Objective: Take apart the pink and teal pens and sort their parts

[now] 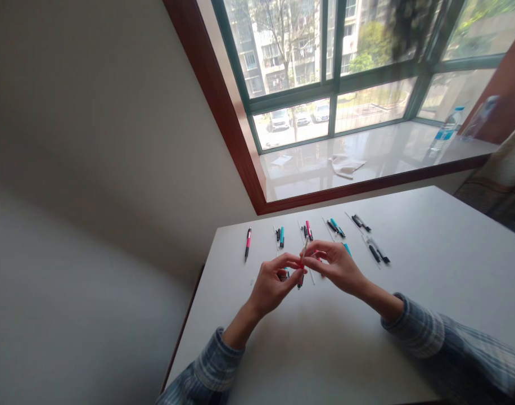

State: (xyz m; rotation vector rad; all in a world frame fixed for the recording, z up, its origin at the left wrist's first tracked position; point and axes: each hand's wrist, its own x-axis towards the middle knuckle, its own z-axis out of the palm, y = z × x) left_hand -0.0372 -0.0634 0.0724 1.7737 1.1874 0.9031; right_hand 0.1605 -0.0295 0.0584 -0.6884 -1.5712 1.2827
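Note:
My left hand (pixel 274 286) pinches a pink and black pen barrel (pixel 300 283), its dark end pointing down toward the table. With thumb and forefinger, my right hand (pixel 335 269) grips a thin pen refill (pixel 306 245) that stands up from the top of the barrel. Fingers cover most of the joint, so how deep the refill sits cannot be seen. Beyond the hands lie an apparently whole pink and black pen (pixel 248 244) and groups of pen parts, such as a teal barrel (pixel 281 237) and a pink barrel (pixel 309 229). Several parts beneath my hands are partly hidden.
The white table (pixel 325 349) meets a wall at the left. Black and clear pen parts (pixel 379 251) lie to the right, with more black parts (pixel 361 222) farther back. On the window sill are a cloth (pixel 345 166) and a water bottle (pixel 445 132).

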